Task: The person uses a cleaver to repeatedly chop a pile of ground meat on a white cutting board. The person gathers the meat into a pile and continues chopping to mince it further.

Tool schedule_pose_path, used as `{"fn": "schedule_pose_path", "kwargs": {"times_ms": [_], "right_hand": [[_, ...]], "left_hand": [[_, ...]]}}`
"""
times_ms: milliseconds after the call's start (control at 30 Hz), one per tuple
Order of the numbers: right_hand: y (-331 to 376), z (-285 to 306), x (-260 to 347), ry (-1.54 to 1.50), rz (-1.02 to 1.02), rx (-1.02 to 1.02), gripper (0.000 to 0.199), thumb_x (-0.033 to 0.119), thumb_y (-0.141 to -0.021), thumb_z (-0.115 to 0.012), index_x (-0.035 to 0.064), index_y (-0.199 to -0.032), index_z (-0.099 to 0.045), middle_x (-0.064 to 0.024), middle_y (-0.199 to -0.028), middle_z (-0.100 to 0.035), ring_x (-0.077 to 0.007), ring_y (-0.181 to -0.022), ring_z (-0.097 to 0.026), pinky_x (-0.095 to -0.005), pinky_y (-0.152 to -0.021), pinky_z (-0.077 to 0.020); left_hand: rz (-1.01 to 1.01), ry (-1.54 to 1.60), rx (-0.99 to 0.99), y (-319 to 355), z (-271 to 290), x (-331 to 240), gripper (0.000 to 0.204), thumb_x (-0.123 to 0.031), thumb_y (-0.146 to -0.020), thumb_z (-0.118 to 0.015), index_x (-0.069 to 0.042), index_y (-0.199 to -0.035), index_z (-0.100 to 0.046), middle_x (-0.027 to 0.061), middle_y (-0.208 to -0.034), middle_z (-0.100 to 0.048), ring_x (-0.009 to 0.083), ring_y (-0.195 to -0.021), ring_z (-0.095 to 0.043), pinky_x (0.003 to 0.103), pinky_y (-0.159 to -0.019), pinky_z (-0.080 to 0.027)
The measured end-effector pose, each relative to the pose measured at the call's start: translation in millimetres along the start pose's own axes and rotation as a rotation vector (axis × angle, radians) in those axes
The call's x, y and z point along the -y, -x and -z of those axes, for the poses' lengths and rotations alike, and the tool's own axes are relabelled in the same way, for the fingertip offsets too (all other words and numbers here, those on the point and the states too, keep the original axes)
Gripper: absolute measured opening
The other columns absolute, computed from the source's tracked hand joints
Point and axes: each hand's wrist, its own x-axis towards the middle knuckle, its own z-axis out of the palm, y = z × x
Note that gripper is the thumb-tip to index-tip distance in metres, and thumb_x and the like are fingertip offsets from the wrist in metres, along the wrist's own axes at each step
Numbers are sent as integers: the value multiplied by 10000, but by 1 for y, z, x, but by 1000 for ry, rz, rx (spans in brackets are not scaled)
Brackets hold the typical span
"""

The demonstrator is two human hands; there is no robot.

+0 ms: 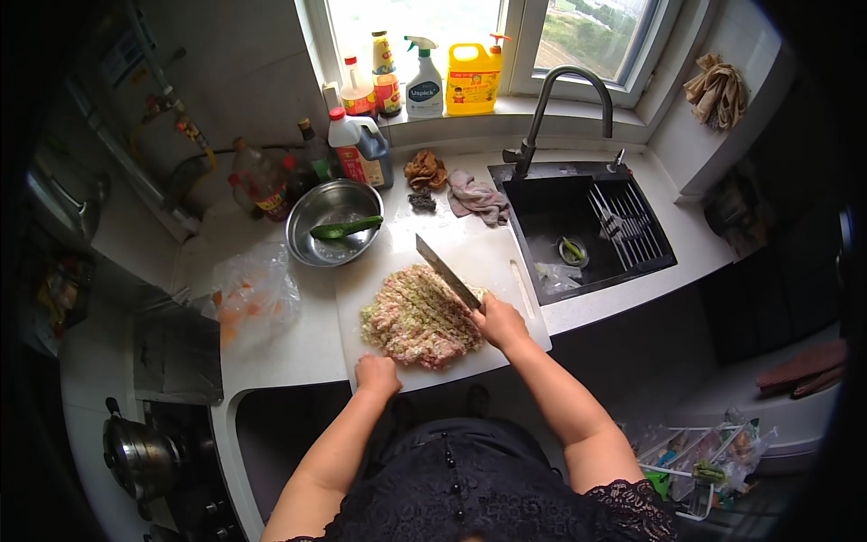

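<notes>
- A clear plastic bag (pixel 257 289) with orange showing through lies on the white tabletop (pixel 312 339), left of the cutting board (pixel 492 248).
- A steel bowl (pixel 312 200), holding a long green vegetable (pixel 347 228), stands at the board's far left corner.
- The left grip (pixel 377 375) is at the board's near left edge, just beside the mince, its fingers seemingly curled in — whether they pinch the board's rim, I cannot tell.
- The pale pink-and-green mince (pixel 411 316) is spread in a broad heap on the board, between the two grips and farther from the body than the left one; rows of cut marks cross it.
- The cleaver (pixel 442 269) lies over the heap's far right part, its long axis running from the handle away and leftward, the tip past the mince.
- The right grip (pixel 498 321) is closed firmly around the handle, just right of the heap — so the next stroke, I judge, turns on the mince lying leftward, under and beside the blade.
- The dark sink (pixel 551 194) sits right of the board.
</notes>
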Motion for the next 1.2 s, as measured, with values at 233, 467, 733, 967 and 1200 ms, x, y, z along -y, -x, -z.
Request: {"fn": "schedule_pose_path", "kwargs": {"times_ms": [233, 467, 733, 967, 1200], "right_hand": [[0, -9, 5, -7, 12, 25, 303, 325, -817, -561, 56, -957, -562, -194, -909, -639, -378, -889, -602, -468, -765, -472], [-7, -23, 1, -9, 18, -9, 262, 273, -815, -561, 48, -950, -559, -198, -894, -640, -382, -857, -604, -474, -739, -471], [10, -21, 10, -8, 37, 63, 295, 307, -828, -547, 51, -974, -549, -203, -913, -642, -378, -898, -605, -470, -781, -470], [25, 0, -50, -737, -112, -28, 228, 260, -848, -577, 35, -850, -540, -70, -577, -548, -200, -451, -538, -341, -420, -432], [57, 0, -112, -1023, -455, 27, 188, 242, -881, -556, 89, -832, -458, -1, -535, -429, -93, -373, -398, -269, -354, -370]], "left_hand": [[-5, -43, -90, -5, -13, 2, 415, -432, -576, -801, -89, -795, -720, 120, -839, -685, 275, -865, -651, 372, -759, -533], [-10, -44, -98, -8, -13, 1, 411, -426, -582, -803, -87, -798, -720, 116, -849, -687, 269, -884, -648, 370, -754, -534], [-20, -13, -42, -1, -4, 2, 350, -341, -614, -770, -85, -847, -718, 133, -903, -677, 299, -915, -625, 370, -781, -520], [-16, -3, -76, 5, -3, 4, 414, -394, -605, -783, -70, -853, -714, 156, -955, -659, 307, -949, -598, 365, -787, -511], [-14, 22, -38, -2, -5, 2, 336, -315, -621, -756, -65, -842, -713, 184, -968, -645, 323, -953, -592, 374, -789, -508]]}}
